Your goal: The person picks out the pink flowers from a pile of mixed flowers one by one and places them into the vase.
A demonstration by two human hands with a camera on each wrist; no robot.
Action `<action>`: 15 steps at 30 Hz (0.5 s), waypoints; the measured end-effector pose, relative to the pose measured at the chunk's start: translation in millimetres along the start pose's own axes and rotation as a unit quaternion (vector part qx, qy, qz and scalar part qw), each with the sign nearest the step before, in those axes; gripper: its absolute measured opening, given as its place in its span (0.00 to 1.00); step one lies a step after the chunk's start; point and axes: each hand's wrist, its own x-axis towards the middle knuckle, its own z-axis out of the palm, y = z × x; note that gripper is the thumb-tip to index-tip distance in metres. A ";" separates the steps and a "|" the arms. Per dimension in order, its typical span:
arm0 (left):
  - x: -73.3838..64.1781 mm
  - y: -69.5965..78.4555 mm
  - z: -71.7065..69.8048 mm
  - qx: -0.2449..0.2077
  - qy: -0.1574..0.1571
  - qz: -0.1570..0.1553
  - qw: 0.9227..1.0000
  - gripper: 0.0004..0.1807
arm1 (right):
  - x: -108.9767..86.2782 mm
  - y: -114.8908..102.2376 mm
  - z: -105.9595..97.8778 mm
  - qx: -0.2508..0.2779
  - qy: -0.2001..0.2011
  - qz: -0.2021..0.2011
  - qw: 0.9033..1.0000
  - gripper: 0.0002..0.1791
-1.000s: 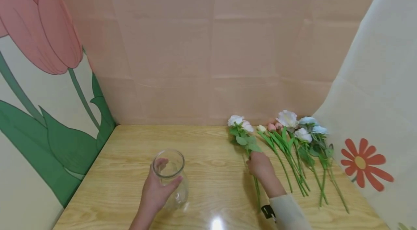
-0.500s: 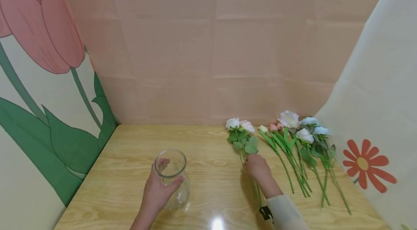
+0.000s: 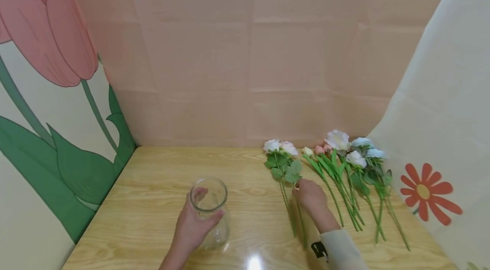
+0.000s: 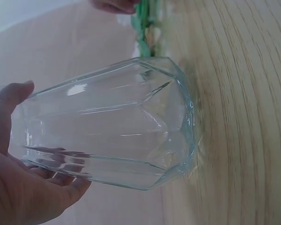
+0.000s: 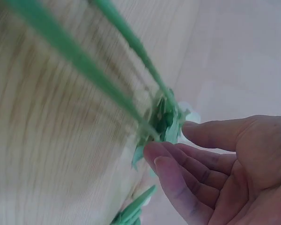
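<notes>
Around the neck of a clear glass vase (image 3: 216,229) my left hand (image 3: 193,223) curls its fingers and thumb. In the left wrist view the vase's faceted base is at the table. My right hand (image 3: 311,195) is at the upper stem of a pale pink rose (image 3: 289,148); a white rose (image 3: 272,146) lies just left of it. In the right wrist view the fingertips are beside a green stem (image 5: 84,63) near its leaves (image 5: 166,124), with the thumb apart from the fingers. Whether the stem is touched is hard to tell.
Right of my right hand lie tulips (image 3: 319,150), a large pale flower (image 3: 337,139), a white rose (image 3: 356,159) and blue flowers (image 3: 362,142), stems toward me. The wooden table (image 3: 153,172) meets a pink backdrop (image 3: 199,70) and printed side cloths (image 3: 451,134).
The two rose stems now lie apart, the white one left of the pink. My right hand has shifted slightly right of them. My left hand has moved a little right with the vase.
</notes>
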 end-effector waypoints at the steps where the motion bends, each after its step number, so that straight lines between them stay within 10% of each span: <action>1: -0.5 0.4 0.8 -0.001 -0.001 0.000 1.000 0.45 | 0.0 3.2 -0.8 -0.001 0.001 0.002 1.000 0.15; 15: -5.4 2.1 9.8 0.011 -0.008 0.016 1.000 0.44 | 7.2 49.6 -16.6 -0.009 -0.041 0.060 0.997 0.23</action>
